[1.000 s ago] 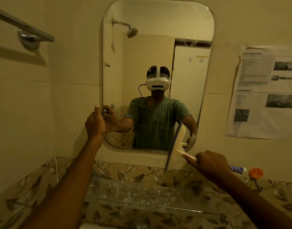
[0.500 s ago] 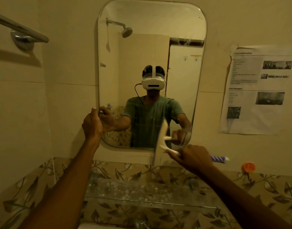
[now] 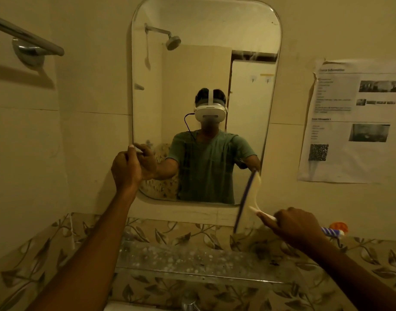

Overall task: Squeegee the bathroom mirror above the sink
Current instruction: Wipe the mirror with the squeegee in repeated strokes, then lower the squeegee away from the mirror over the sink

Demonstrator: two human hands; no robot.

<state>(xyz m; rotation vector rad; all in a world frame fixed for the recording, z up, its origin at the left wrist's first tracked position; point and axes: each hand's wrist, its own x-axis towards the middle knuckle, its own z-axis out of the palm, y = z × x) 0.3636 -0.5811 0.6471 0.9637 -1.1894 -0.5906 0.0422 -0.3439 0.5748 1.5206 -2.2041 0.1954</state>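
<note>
A tall mirror [image 3: 206, 63] with rounded corners hangs on the tiled wall. My left hand [image 3: 126, 167] grips the mirror's left edge low down, thumb up against the glass. My right hand [image 3: 293, 227] grips the handle of a white squeegee [image 3: 248, 203]. Its dark-edged blade stands almost upright at the mirror's lower right corner and reaches down past the bottom edge. A blue-striped end of the handle sticks out behind my fist.
A glass shelf [image 3: 192, 259] spotted with water marks runs below the mirror over leaf-patterned tiles. A chrome towel bar [image 3: 26, 39] juts out at upper left. A printed paper notice [image 3: 354, 120] is stuck to the wall at right. A tap top [image 3: 190, 306] shows at the bottom.
The squeegee swung left over the lower mirror, then back right to the lower right corner. My left hand stayed on the mirror's left edge.
</note>
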